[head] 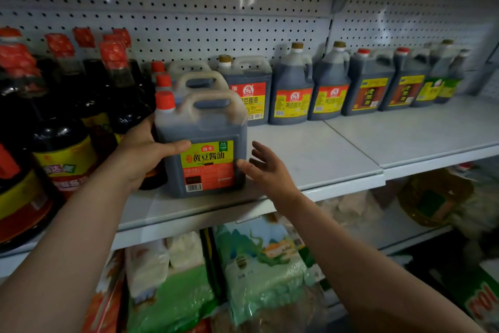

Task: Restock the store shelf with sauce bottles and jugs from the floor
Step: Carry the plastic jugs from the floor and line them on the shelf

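White pegboard backs a pale store shelf point(351, 149) that runs across the middle of the frame, with bagged goods point(259, 265) packed on the level below in the lower centre. Near the shelf's front edge, left of centre, stands a soy sauce jug point(205, 149) with a red cap, a moulded handle and a yellow-and-red label facing outward; more jugs of the same kind stand directly behind it. Tall dark sauce bottles point(62, 105) with red caps crowd the left side of the frame, touching or just beside the front jug. Along the back of the shelf toward the upper right, a row of dark jugs point(329, 89) with yellow and red labels lines the pegboard. Left hand point(143, 154) grips the front jug, thumb laid across the front face at the label's upper left corner, fingers wrapped out of sight round the jug's left side. Right hand point(266, 165) has its grip loose, fingers spread and nearly straight, thumb tip touching or just beside the jug's lower right edge, holding nothing.
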The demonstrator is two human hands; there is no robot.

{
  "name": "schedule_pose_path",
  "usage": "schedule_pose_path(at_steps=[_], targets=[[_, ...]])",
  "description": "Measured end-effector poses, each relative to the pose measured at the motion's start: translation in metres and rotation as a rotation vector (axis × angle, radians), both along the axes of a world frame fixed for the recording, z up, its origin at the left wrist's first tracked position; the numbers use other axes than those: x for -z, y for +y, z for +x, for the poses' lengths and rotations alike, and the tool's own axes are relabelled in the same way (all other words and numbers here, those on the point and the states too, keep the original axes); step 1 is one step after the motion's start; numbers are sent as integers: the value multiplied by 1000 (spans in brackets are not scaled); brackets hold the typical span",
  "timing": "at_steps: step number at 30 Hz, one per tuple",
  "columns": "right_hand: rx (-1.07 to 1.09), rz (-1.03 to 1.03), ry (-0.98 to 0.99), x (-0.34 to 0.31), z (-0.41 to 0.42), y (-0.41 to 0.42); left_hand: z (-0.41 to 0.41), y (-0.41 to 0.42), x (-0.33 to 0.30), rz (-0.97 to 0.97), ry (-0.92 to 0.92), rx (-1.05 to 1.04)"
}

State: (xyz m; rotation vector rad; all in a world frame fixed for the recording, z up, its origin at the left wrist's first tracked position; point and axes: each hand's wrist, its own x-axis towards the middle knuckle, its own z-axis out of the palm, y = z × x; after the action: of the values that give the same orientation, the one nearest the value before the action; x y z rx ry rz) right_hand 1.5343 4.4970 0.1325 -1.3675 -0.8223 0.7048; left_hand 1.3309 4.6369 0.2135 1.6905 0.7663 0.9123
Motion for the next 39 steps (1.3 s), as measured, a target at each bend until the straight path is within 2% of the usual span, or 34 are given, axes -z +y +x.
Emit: schedule_pose_path(at_steps=[7,11,13,16,22,25,31,39], targets=[[229,-54,-68,-16,34,-96,9,-16,12,-1,-41,-250],[382,-94,-122,-22,51,-186,23,-60,9,138,-16,-552],[456,-153,-151,-22,57,-237,42,-105,8,255,5,-596],[529,-246,-203,-22,59,-313,81,-188,25,323,99,-407],[644,-446,-296,-12,50,-454,140,-349,72,119,316,229],[688,-595,-344,-1,39,-517,157,-420,89,112,397,446],[801,-800,-375,34,22,-605,190,-520,125,193,550,693],[944,-919,-180,79,21,-669,242,-586,167,244,610,887]])
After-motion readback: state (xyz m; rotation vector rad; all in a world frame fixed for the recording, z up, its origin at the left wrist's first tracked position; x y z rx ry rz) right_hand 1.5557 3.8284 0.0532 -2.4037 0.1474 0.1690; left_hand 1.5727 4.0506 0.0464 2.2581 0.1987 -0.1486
